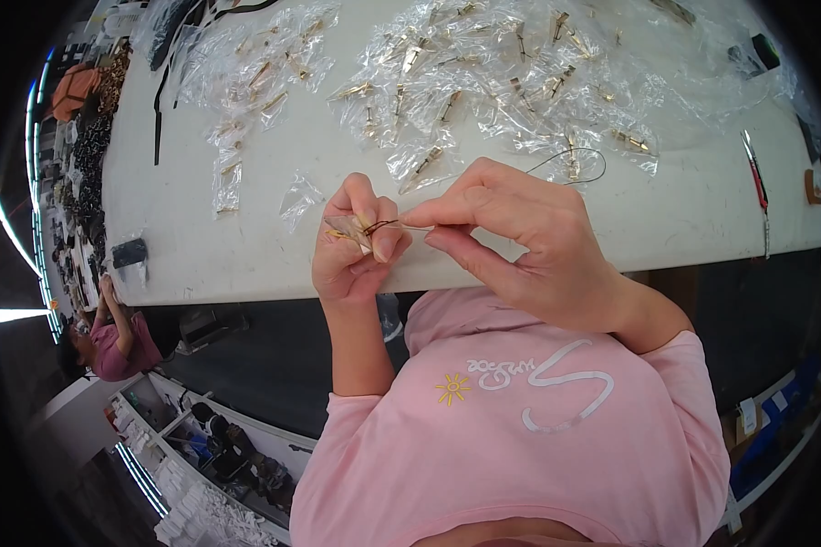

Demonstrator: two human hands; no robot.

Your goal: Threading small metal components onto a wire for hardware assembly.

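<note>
My left hand (360,239) is closed around a small gold-coloured piece in clear plastic (342,228), just above the table's near edge. A thin dark cord (383,224) comes out between its fingers. My right hand (534,242) pinches the thin strand between thumb and forefinger, close to my left fingertips. A dark loop of cord or wire (602,173) shows behind my right hand; whether it is the same strand I cannot tell. Beyond both hands, many small gold metal pieces in clear bags (447,105) lie scattered on the white table (274,260).
More bagged gold pieces (255,77) lie at the far left, near a black strap (159,123). A small plastic scrap (299,199) is left of my hands. A red-handled pointed tool (757,178) lies at the right. Another person (123,346) is at the left.
</note>
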